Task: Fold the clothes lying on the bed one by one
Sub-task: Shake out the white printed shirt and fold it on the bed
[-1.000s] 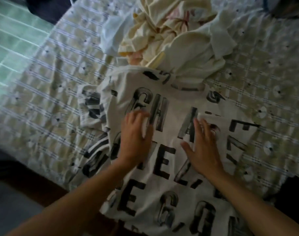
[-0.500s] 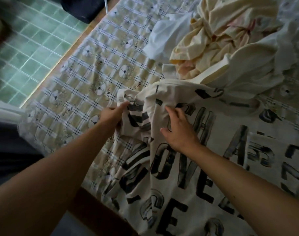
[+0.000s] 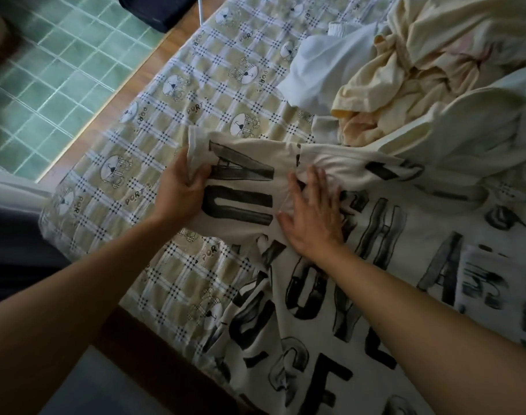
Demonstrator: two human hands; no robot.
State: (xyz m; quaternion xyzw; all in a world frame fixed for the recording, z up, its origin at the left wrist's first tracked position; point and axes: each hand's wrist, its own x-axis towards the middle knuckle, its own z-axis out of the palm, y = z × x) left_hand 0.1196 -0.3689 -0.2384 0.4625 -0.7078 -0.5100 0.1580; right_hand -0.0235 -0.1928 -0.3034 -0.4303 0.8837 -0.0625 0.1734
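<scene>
A white T-shirt with big black letters (image 3: 384, 295) lies spread over the bed, reaching from the middle to the lower right. Its left sleeve (image 3: 241, 181) is pulled out sideways onto the checked sheet. My left hand (image 3: 181, 193) grips the sleeve's outer edge, fingers curled into the cloth. My right hand (image 3: 312, 217) lies flat with spread fingers on the shirt near the shoulder seam, pressing it down.
A pile of crumpled cream and white clothes (image 3: 411, 67) lies beyond the shirt at the upper right. The checked bedsheet (image 3: 172, 121) shows bare at the left. The bed's wooden edge (image 3: 106, 100) borders a green tiled floor (image 3: 46, 70).
Both hands moved left from the shirt's chest to its left sleeve. The left hand took hold of the sleeve and drew it outward; the right hand now presses near the shoulder.
</scene>
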